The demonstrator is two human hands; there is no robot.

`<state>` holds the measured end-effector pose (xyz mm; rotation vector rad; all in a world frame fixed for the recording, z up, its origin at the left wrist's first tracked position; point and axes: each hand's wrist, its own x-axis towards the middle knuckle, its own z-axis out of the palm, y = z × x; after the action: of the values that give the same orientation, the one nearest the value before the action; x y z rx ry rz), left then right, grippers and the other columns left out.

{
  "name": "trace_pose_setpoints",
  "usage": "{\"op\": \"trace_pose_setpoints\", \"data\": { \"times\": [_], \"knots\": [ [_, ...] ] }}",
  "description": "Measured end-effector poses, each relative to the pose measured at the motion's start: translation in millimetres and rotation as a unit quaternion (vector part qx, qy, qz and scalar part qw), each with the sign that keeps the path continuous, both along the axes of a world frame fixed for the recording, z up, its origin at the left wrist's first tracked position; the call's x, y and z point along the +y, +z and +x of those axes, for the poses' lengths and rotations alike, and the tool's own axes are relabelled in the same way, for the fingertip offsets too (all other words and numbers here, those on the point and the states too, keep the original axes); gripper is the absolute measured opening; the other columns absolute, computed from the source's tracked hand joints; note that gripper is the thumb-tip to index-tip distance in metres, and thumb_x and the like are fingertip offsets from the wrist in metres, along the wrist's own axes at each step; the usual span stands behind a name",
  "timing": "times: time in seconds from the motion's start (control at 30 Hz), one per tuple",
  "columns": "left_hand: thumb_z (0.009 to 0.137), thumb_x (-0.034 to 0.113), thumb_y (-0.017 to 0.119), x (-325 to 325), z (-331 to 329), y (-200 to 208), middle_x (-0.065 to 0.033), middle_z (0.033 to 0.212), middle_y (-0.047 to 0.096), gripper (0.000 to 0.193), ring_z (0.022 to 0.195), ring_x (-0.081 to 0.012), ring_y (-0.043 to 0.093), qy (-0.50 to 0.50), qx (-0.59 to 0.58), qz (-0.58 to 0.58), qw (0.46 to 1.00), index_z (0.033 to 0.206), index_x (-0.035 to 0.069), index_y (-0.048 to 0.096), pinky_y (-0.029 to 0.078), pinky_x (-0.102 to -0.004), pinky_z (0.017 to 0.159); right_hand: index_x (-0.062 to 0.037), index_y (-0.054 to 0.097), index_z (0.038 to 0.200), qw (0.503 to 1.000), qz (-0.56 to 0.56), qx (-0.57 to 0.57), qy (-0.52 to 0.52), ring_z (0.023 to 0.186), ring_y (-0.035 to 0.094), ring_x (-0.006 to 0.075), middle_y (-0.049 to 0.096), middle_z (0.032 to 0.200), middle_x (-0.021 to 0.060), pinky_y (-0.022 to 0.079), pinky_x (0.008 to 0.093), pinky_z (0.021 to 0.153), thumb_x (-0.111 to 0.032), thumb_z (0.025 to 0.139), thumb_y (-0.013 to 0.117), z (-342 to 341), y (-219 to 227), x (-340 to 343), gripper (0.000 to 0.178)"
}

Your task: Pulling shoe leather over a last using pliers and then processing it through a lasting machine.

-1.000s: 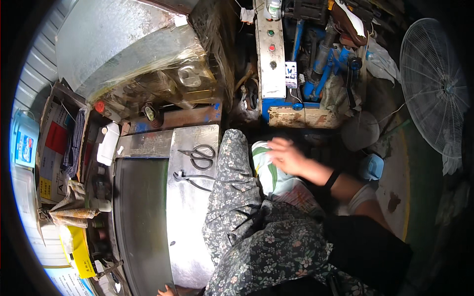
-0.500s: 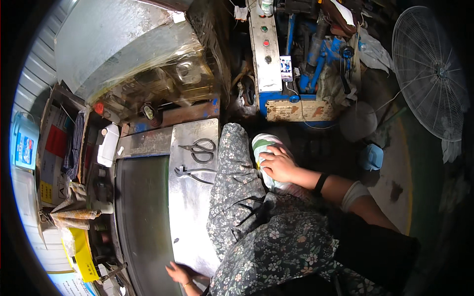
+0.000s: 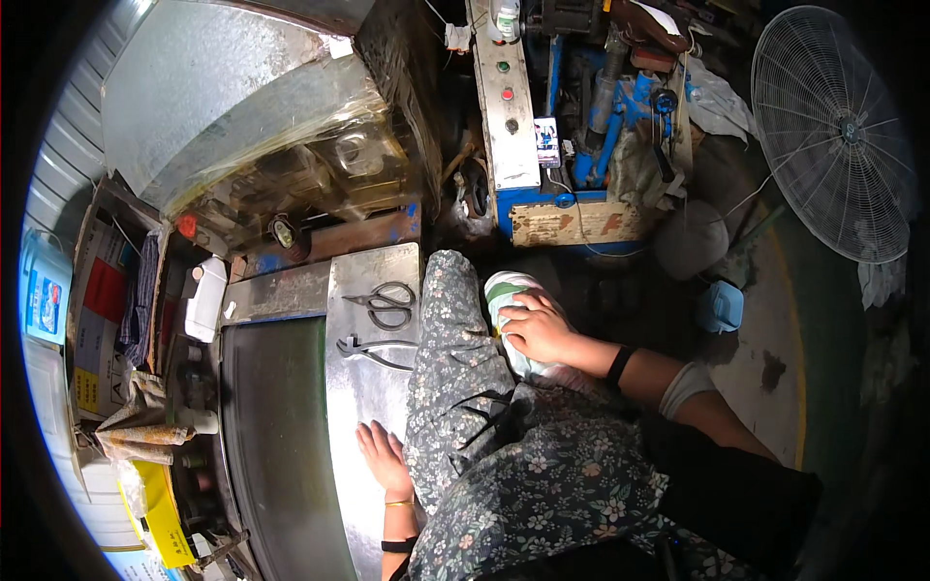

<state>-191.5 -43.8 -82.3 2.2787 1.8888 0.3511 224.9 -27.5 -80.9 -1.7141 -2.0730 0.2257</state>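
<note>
My left hand (image 3: 386, 460) is over the bright metal plate (image 3: 373, 397), its fingers apart and nothing in them. Above it on the plate lie a pair of pliers (image 3: 376, 352) and, farther off, dark-handled scissors (image 3: 383, 304). My right hand (image 3: 538, 327) rests with spread fingers on a white and green cloth-like covering (image 3: 509, 288) over my right leg. A floral apron (image 3: 542, 465) drapes across my lap and left leg. Left of the plate runs a dark belt surface (image 3: 281, 436).
A white plastic bottle (image 3: 204, 300) stands beyond the belt's far left corner. At the back are a control panel (image 3: 504, 107) with buttons and a phone (image 3: 547, 143). A large fan (image 3: 843, 131) and a light-blue container (image 3: 722, 307) are on the right. A yellow box (image 3: 160, 513) sits lower left.
My left hand has moved up and right, from the belt's edge to over the metal plate. My right hand stays on the covered leg. The whole view has shifted slightly.
</note>
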Motion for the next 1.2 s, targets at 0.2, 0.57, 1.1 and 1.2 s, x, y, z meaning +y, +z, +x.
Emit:
{"op": "trace_pose_setpoints", "data": {
  "times": [0.2,0.57,1.1,1.2],
  "knots": [
    [0.096,0.000,0.044,-28,-20,5,-0.0287,0.139,0.048,0.033,0.127,-0.0386,0.051,0.067,-0.117,0.015,0.991,0.125,-0.009,0.056,0.041,-0.0389,0.109,-0.0179,0.076,0.090,1.000,0.006,0.015,-0.002,0.130,0.041,0.0275,0.061,0.127,-0.0034,0.032,0.0489,0.105,-0.025,0.080,0.064,3,-1,4,0.017],
    [0.099,0.009,0.054,-37,-49,8,-0.0098,0.088,0.070,0.023,0.070,-0.0166,0.064,0.239,-0.390,0.003,0.889,0.116,-0.001,0.065,0.053,-0.0282,0.062,-0.0173,0.075,0.089,1.000,0.006,0.027,0.015,0.130,0.041,0.0271,0.062,0.126,-0.0031,0.032,0.0492,0.105,-0.025,0.079,0.065,2,-3,9,0.016],
    [0.101,0.013,0.055,-17,-9,31,-0.0091,0.097,0.067,0.019,0.074,-0.0127,0.063,0.198,-0.555,-0.172,0.789,0.115,0.000,0.058,0.054,-0.0267,0.069,-0.0171,0.075,0.092,0.999,-0.004,0.036,0.008,0.128,0.044,0.0281,0.061,0.128,-0.0021,0.033,0.0498,0.105,-0.024,0.079,0.066,10,-5,5,0.017],
    [0.101,0.017,0.057,-20,-8,38,-0.0059,0.080,0.067,0.016,0.064,-0.0106,0.061,0.192,-0.535,-0.168,0.805,0.100,0.002,0.058,0.051,-0.0248,0.059,-0.0164,0.073,0.102,0.997,-0.049,0.032,0.050,0.128,0.048,0.0329,0.058,0.132,0.0078,0.033,0.0518,0.109,-0.023,0.079,0.069,32,46,20,0.024]
  ]
}}
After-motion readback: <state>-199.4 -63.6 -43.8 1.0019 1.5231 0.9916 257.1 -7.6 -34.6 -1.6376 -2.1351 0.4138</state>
